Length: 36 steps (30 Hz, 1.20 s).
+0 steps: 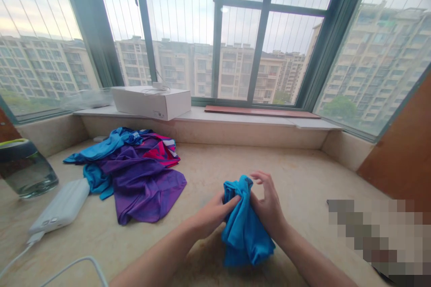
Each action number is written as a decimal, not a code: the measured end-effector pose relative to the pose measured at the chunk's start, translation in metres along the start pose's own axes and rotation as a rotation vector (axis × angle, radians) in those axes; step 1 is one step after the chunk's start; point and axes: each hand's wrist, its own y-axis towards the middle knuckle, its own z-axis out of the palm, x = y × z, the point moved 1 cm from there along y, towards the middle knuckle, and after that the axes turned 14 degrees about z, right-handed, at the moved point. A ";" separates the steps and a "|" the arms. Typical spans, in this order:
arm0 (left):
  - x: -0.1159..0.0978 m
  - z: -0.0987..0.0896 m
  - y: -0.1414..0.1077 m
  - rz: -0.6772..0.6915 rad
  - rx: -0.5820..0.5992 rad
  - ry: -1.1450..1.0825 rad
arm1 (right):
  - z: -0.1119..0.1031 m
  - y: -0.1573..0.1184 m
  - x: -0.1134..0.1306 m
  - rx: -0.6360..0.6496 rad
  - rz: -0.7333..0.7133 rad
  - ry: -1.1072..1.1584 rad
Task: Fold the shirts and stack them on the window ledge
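A bunched bright blue garment [247,228] hangs in folds just above the counter at the lower middle; its kind cannot be made out. My left hand [212,213] grips it from the left, thumb pressed across the front folds and fingers hidden behind the fabric. On the other side, my right hand [269,202] touches the cloth near the base of the thumb. Its fingers are raised and curved, with a gap between them and the thumb. To the left lies a loose heap of clothes, with a purple garment [144,188] and a blue garment [111,145].
A white power bank [60,206] with a plugged-in white cable [89,260] lies at left, beside a clear bottle [28,172]. On the window ledge stands a white box [151,101], and a reddish board [262,112] lies farther right. A blurred-out patch covers the lower right.
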 end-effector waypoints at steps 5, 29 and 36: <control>-0.003 -0.002 0.010 0.217 -0.156 0.151 | 0.005 -0.005 0.010 0.209 0.232 0.071; -0.008 0.000 0.007 0.139 -0.298 -0.013 | 0.015 -0.017 0.016 0.349 0.421 0.321; -0.003 0.003 0.003 0.170 -0.246 -0.067 | 0.016 -0.022 0.015 0.579 0.126 0.059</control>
